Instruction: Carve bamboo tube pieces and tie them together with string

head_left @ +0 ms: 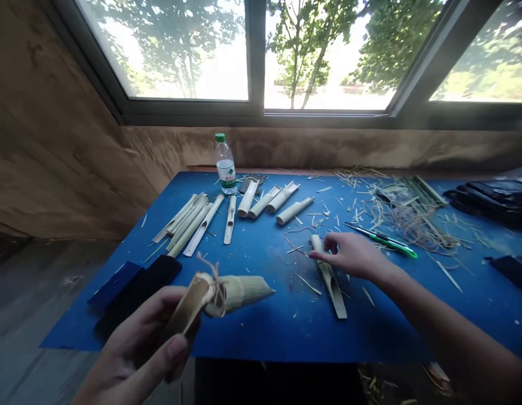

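My left hand (138,346) is at the lower left, shut on a dark bamboo tube (187,309). The tube's end is joined to a pale, ribbed cone of bamboo or leaf (244,293) by a wrapping of tied twine (215,295), with loose ends sticking up. Over the blue work mat (265,337), my right hand (354,256) has its fingers apart, resting on or just above a split bamboo piece (329,278). A utility knife with a green handle (383,241) lies just beyond that hand.
Several cut bamboo pieces (189,222) and short tubes (265,202) lie across the mat's far half, near a plastic water bottle (225,164). Shavings and fibres (404,216) are scattered at the right. Dark cloths (138,287) lie at the left, and black bags (484,199) at the right.
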Action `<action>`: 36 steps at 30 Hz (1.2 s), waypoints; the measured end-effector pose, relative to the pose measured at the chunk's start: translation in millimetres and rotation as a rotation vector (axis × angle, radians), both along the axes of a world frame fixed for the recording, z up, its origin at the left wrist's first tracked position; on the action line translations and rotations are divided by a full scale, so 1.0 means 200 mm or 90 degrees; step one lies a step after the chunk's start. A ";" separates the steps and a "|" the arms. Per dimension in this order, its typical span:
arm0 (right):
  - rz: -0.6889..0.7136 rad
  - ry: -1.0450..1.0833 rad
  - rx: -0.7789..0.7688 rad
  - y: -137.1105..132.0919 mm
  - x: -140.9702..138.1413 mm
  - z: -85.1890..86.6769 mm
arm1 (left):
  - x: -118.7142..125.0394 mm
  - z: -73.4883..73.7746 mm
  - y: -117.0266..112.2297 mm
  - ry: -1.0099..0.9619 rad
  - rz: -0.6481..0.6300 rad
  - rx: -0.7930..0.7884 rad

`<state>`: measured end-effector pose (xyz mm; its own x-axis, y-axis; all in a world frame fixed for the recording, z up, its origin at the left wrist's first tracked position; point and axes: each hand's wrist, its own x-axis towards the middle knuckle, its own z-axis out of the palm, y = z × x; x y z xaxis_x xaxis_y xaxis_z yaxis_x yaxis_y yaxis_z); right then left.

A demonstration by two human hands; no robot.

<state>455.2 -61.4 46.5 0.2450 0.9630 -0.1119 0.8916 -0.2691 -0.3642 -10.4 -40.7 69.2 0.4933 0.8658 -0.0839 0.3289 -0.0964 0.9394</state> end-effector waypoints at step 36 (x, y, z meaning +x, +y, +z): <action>0.189 0.581 0.240 0.15 -0.18 -0.13 | 0.86 -0.02 0.71 0.109 -0.119 -0.006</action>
